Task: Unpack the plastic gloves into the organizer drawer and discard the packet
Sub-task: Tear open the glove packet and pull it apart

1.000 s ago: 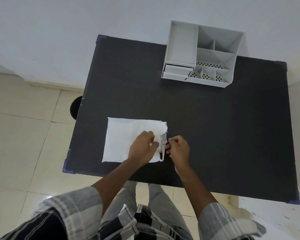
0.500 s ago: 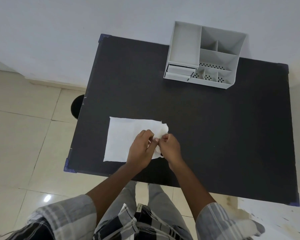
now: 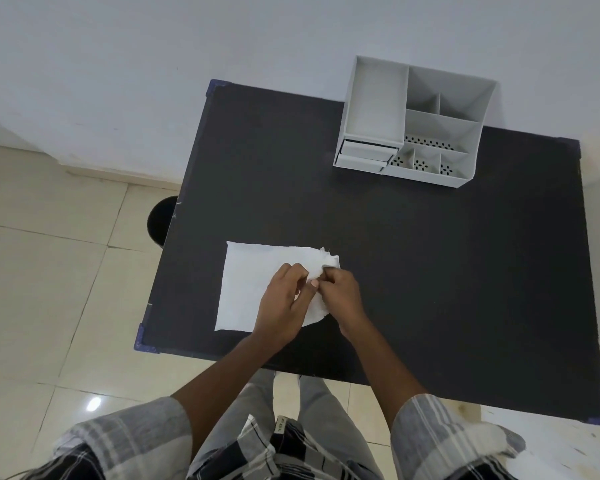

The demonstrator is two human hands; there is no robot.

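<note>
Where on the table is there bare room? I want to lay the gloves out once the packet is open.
The table is bare between the packet and the organizer, and all along its right half. It is crowded only at the near left, where the left hand and right hand work the packet's right end.

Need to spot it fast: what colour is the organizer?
Light grey-white organizer, clearest in the head view.

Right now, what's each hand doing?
Left hand: closed, pinching the glove packet at its right edge.
Right hand: closed, pinching the same edge.
</note>
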